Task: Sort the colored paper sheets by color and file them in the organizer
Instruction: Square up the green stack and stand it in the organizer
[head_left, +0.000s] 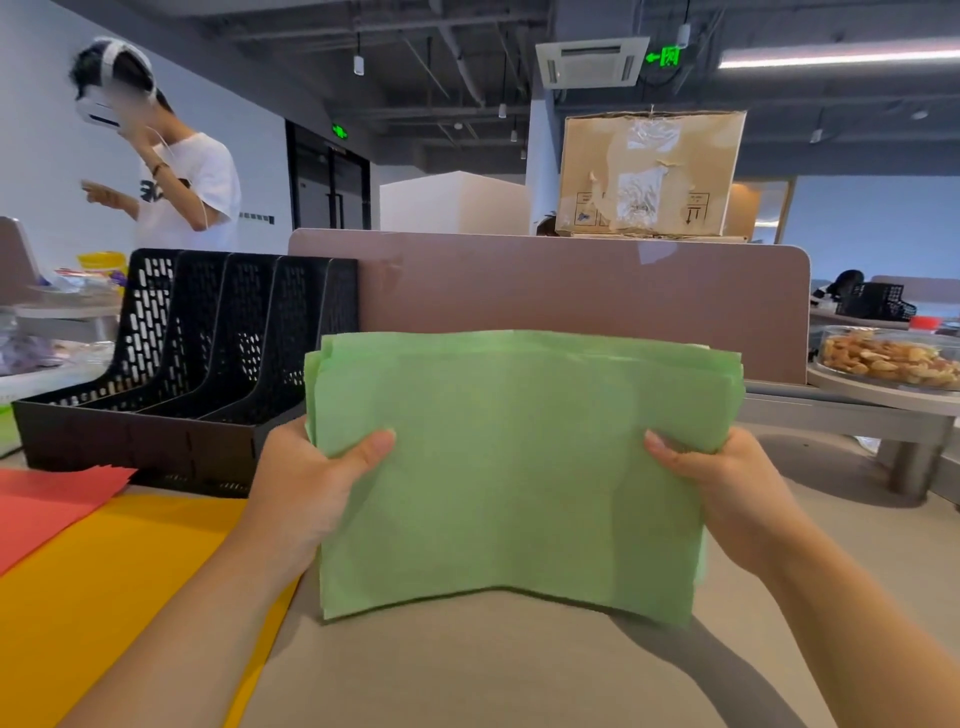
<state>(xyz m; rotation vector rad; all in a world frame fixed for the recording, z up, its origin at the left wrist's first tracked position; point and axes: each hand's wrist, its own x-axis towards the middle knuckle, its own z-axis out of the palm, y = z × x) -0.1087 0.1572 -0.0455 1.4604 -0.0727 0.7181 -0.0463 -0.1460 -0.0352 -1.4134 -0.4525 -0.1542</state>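
A stack of green paper sheets (514, 467) is held upright above the desk, in the middle of the view. My left hand (311, 478) grips its left edge, thumb on the front. My right hand (727, 483) grips its right edge the same way. The black mesh organizer (171, 374) with several slots stands at the left, just behind my left hand; no paper shows in its slots. Yellow sheets (119, 587) lie flat on the desk at the lower left. Red sheets (47, 504) lie partly over them at the far left.
A brown desk divider (597, 296) rises behind the green stack, with a cardboard box (649, 171) beyond it. A clear dish of snacks (888, 358) sits at the right on a round side table. A person in a white shirt (182, 192) stands back left.
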